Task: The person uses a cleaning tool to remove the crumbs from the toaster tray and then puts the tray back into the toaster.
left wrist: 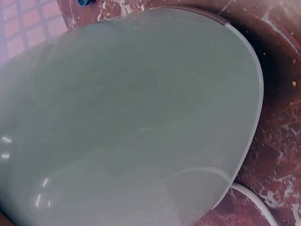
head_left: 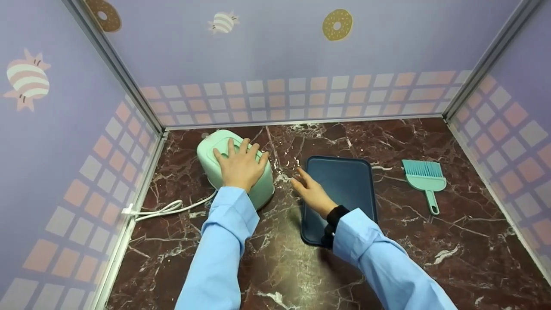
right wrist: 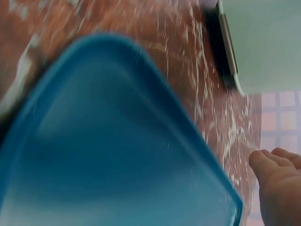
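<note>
- A mint-green appliance (head_left: 263, 186) stands upright on the dark red marbled counter (head_left: 181, 258), its long axis appearing to slant from the far left to the near right.
- A left hand (head_left: 242, 168) rests on the appliance's top, fingers spread and pointing toward its far end; they lie across the recessed surface, curled round nothing that shows.
- The left is the nearer hand, directly above the appliance and touching it; its wrist camera is filled by the appliance's smooth side.
- A right hand (head_left: 316, 194) hangs to the right of the appliance, fingers extended, parted from the thumb and holding nothing. The appliance lies ahead and to the left of those fingertips, across a strip of bare stone.
- Below the right hand, a dark blue tray (head_left: 346, 185) lies flat to the right of the appliance, well apart from it, its long axis running away from the person. Whether the hand touches the tray's rim, the pictures do not settle.
- A white cord (head_left: 189, 207) trails left from the appliance's near side to a plug (head_left: 129, 210) by the wall.
- Farthest right of the appliance, past the tray, lies a mint-green brush (head_left: 425, 183), its bristles pointing away from the person.
</note>
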A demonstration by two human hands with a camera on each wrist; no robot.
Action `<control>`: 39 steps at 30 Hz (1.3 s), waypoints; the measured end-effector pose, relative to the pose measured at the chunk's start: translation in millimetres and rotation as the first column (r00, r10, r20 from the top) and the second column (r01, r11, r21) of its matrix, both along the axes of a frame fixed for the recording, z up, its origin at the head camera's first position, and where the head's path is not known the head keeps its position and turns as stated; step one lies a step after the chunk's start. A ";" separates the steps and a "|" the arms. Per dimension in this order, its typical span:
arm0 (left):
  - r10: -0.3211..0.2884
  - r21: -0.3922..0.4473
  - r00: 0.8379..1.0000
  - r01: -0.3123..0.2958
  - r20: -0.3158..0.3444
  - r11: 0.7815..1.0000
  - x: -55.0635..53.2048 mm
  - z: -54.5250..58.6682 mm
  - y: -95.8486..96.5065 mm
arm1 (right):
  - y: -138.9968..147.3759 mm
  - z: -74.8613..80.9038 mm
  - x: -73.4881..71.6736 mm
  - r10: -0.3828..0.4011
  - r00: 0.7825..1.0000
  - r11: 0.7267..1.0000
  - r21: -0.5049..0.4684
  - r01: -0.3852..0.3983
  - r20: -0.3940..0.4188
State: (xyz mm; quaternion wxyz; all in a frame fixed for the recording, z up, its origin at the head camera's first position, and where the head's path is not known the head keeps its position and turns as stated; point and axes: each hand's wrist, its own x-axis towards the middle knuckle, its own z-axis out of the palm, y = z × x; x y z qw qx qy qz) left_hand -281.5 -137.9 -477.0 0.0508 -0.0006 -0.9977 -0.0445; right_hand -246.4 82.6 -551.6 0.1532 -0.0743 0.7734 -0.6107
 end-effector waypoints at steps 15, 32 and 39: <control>0.053 -0.013 0.999 -0.053 -0.008 0.999 -2.1 -1.0 9.8 | -33.3 -10.9 6.0 0.065 0.959 0.962 -0.274 0.013 0.275; 0.071 0.010 0.997 -0.071 -0.008 0.997 -0.7 -2.7 10.2 | -61.2 -24.7 12.5 0.044 0.916 0.937 -0.334 0.101 0.399; 0.075 0.021 0.997 -0.074 -0.022 0.997 0.8 -2.7 9.2 | -75.1 -28.5 17.1 0.032 0.918 0.960 -0.269 0.082 0.395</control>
